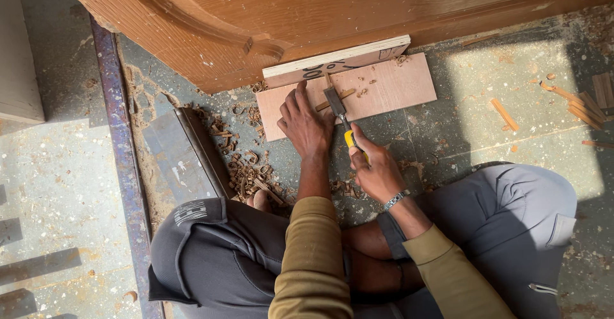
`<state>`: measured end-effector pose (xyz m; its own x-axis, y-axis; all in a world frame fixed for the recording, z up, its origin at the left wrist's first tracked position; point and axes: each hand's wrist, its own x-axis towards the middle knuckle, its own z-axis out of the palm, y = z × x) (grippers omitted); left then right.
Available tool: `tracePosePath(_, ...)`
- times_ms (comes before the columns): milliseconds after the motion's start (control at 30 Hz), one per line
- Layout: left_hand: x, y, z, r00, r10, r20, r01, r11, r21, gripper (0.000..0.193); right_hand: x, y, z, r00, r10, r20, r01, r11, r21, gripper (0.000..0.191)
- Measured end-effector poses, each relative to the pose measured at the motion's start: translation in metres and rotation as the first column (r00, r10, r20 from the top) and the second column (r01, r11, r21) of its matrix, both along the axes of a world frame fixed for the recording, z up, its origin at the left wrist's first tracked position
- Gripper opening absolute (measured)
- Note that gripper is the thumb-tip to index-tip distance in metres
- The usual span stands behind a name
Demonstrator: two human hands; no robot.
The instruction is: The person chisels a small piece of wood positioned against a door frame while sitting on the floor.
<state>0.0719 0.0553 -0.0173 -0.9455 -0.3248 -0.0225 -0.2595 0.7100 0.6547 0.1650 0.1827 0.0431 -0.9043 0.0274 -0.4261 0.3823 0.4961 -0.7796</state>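
A flat plywood board [396, 88] lies on the floor against a thicker pale board [332, 60] under a brown wooden door [320, 12]. My left hand [304, 124] presses flat on the plywood's near left part, fingers spread. My right hand [374, 168] grips the yellow handle of a chisel [338, 109]. The chisel's metal blade points away from me onto the plywood, just right of my left fingers. A strip of cut wood [336, 99] lies by the blade.
Wood shavings [246, 165] are heaped left of my left arm beside a dark metal bar [204, 149]. Wood splinters [505, 114] and offcuts [591, 98] lie at right. My crossed legs in grey shorts [531, 216] fill the foreground.
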Motion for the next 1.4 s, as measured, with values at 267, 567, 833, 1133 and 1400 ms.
tracePosePath(267, 0.001, -0.001, 0.003, 0.999, 0.0, -0.037, 0.0, 1.0, -0.002, 0.101, -0.008, 0.001, -0.012, 0.998, -0.035, 0.054, 0.035, 0.999, 0.002, 0.06)
tracePosePath(567, 0.003, -0.001, 0.001, 0.999, -0.001, -0.047, 0.0, 1.0, -0.022, 0.102, -0.019, -0.01, 0.008, 1.0, -0.001, 0.015, 0.001, 1.0, 0.009, 0.058)
tracePosePath(833, -0.001, -0.003, 0.005, 1.0, -0.013, -0.024, 0.013, 1.0, -0.011, 0.101, -0.019, -0.001, 0.003, 0.99, -0.012, 0.139, 0.01, 1.0, 0.018, 0.06)
tracePosePath(1133, 0.0, -0.003, 0.011, 0.999, -0.008, -0.033, 0.008, 1.0, -0.004, 0.099, -0.031, 0.023, -0.036, 0.882, -0.332, 0.334, 0.381, 0.086, -0.92, 0.055)
tracePosePath(1400, 0.002, -0.002, 0.007, 1.0, -0.003, -0.016, 0.003, 1.0, -0.003, 0.1, 0.013, 0.033, 0.011, 0.987, -0.132, 0.087, 0.149, 0.961, -0.233, 0.061)
